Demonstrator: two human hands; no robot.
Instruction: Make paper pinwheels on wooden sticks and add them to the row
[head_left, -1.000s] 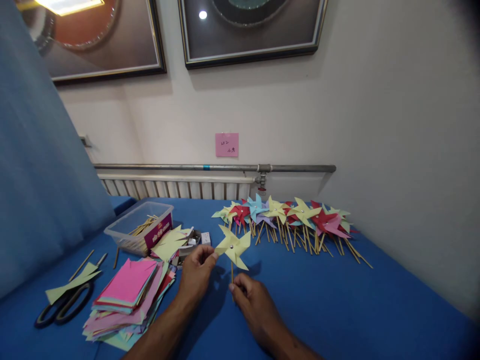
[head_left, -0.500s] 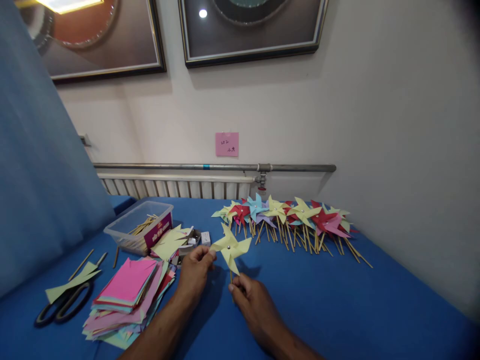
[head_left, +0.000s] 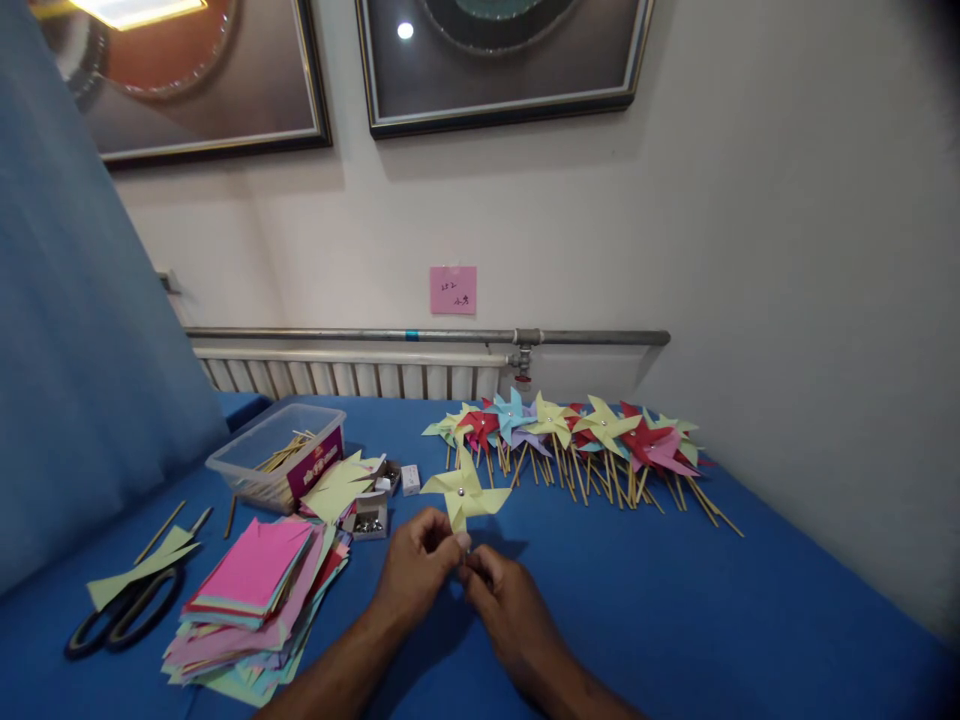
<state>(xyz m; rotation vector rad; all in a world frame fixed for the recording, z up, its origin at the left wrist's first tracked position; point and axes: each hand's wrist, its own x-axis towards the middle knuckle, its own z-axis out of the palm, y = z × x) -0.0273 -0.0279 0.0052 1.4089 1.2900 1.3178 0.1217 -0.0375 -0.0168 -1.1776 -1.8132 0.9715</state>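
Both hands meet low in the middle of the frame, over the blue table [head_left: 675,600]. The left hand [head_left: 416,572] and the right hand [head_left: 501,592] touch at the fingertips. Just above them stands 1 yellow pinwheel [head_left: 465,493]. It is held up off the table, with its paper wheel facing the camera and a small shiny pin in its middle.

The pinwheel's stick runs straight down from the wheel into the spot where the 2 hands meet. Almost all of the stick is hidden by the fingers. Both hands are pinched shut there, right under the lowest paper tip. So the wheel sits above the fingers, a bit toward the top of the frame, and both hands are just as near to it.

A long row of finished pinwheels [head_left: 592,430] lies flat, up and to the right, well apart from the hands. A stack of coloured paper [head_left: 255,580] lies at the lower left. Scissors [head_left: 120,615] lie further left. A small box of pins [head_left: 370,515] sits near the left hand.
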